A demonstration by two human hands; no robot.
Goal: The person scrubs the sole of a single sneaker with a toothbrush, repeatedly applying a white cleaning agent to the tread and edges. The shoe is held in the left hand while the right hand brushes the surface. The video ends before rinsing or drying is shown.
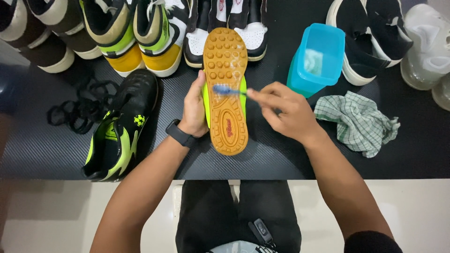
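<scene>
My left hand (194, 110) grips the side of a neon-green shoe (226, 89) held sole-up, its tan studded sole facing me. My right hand (286, 112) holds a blue toothbrush (228, 91) whose bristles lie across the wet, soapy middle of the sole. A black watch sits on my left wrist. The matching black and green shoe (119, 126) lies on the dark mat to the left, with loose black laces (79, 107) beside it.
A blue plastic tub (315, 58) with soapy water stands right of the sole. A green checked cloth (358, 122) lies crumpled beside it. Several pairs of sneakers (140, 35) line the far edge of the black mat (47, 150). White floor lies below.
</scene>
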